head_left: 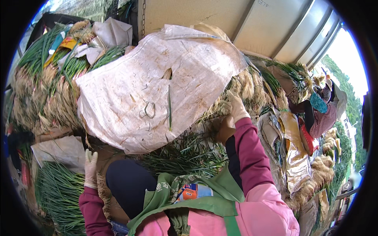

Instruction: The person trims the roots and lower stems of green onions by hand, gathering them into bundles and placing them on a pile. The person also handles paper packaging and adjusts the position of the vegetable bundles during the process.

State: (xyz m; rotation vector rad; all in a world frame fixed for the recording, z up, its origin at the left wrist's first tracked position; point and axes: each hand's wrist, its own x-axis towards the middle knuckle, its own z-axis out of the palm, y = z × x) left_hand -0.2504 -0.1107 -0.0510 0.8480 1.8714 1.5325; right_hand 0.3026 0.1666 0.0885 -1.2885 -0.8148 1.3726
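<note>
A large soiled white woven sheet (189,74), with a slit and bits of green leaf on it, lies over bundles of spring onions. My right hand (237,107), in a pale glove, reaches to the sheet's lower right edge beside pale root ends (247,88). Its fingers look stretched out; whether they touch the sheet is hard to tell. Lower left, my gloved left hand (91,167) is raised with fingers extended and nothing visible in it. It is beside green onion leaves (59,192) and a small whitish sheet (59,151). Loose green leaves (185,157) lie before me.
More rooted onion bundles (51,94) are heaped at the left. A ribbed pale metal panel (267,27) stands behind. At the right, another person (327,114) in a hat and checked top sits near silvery sheeting (295,153) and a root bundle (315,177).
</note>
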